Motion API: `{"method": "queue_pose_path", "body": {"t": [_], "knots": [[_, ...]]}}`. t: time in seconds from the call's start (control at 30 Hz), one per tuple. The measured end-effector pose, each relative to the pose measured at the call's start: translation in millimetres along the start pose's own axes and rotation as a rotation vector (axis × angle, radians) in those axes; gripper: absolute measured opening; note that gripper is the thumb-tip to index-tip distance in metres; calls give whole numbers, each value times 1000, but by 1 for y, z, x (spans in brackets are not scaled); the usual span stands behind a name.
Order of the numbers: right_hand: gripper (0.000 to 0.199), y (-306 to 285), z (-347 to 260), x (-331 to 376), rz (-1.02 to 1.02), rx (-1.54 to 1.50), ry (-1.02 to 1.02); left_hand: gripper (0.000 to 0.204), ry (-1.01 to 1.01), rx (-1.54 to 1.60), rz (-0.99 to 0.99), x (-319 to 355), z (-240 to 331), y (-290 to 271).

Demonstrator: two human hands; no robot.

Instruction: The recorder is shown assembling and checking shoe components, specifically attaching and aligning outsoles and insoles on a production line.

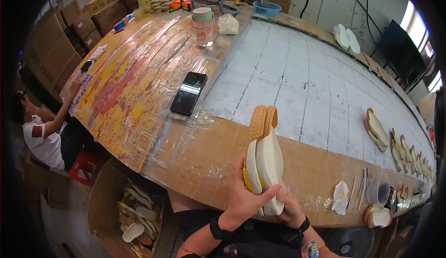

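Upright over the near edge of the table, a pair of shoe soles stands in my hands, cream-coloured with tan textured ends at the top and a yellow patch low on the left. My left hand is closed around the pair from the left, its thumb laid across the front of the cream sole. From the lower right, my right hand grips the bottom end, its fingers partly hidden behind the soles. Brown cardboard covers the table edge below them.
A black phone and a bottle with a green lid are on the table. More soles line the right side near a clear cup. A carton of soles stands lower left. Someone in a white shirt sits far left.
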State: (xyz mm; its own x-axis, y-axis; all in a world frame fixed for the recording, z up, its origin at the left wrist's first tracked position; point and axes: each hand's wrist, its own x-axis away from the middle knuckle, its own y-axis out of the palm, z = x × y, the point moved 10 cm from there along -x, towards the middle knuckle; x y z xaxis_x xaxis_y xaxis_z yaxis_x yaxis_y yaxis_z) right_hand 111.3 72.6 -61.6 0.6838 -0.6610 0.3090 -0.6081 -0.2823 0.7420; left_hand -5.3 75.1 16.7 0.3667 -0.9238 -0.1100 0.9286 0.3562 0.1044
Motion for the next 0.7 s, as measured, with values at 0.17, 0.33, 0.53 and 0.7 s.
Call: {"method": "queue_pose_path", "body": {"t": [0.17,0.33,0.53,0.7], "knots": [[68,-2,-30,-2,133,220,-138,84,-94,130,23,-12,-5,-3],[92,83,-88,13,39,1169,-703,56,-184,645,104,-21,-26,-16],[93,113,-83,26,68,1333,-1017,40,-402,925,-14,-3,-37,-5],[89,109,-70,32,-71,1279,-857,43,-409,868,-151,0,-65,-25]]}}
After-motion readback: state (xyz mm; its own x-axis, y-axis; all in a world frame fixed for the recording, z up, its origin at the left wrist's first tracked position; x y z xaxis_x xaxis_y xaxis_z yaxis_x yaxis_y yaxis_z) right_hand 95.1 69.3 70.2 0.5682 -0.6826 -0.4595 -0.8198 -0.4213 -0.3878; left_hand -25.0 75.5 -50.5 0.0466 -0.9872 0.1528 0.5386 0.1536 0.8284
